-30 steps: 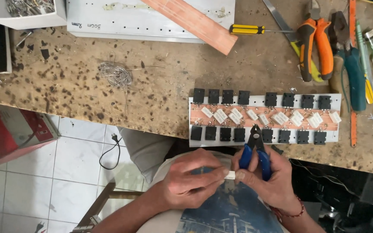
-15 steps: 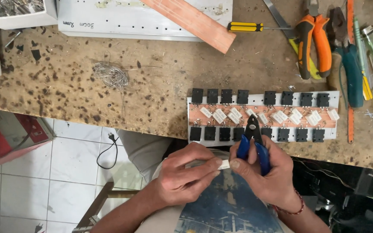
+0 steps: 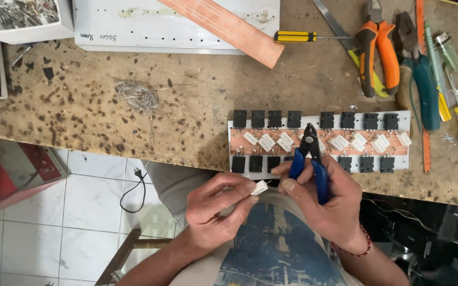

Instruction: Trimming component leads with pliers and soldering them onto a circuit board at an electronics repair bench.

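Note:
My left hand (image 3: 216, 209) pinches a small white block-shaped resistor (image 3: 260, 187) between thumb and fingertips, just below the bench edge. My right hand (image 3: 327, 201) grips blue-handled cutters (image 3: 309, 159), whose black jaws point up over a copper-clad board (image 3: 322, 142). That board lies on the bench and carries two rows of black transistors and a line of white resistors. The resistor sits a short way left of the cutter handles, with my right thumb close to it.
On the stained wooden bench (image 3: 133, 127) lie a tangle of thin wire (image 3: 136, 96), a yellow-handled screwdriver (image 3: 306, 36), orange-handled pliers (image 3: 380, 50), green-handled pliers (image 3: 422, 79) and a copper strip (image 3: 229, 29) on a white panel. A white box of metal parts (image 3: 25, 18) stands far left.
Both hands have shifted slightly lower and left in view. The cutters stay in my right hand and the white resistor in my left, now held a little apart from the handles.

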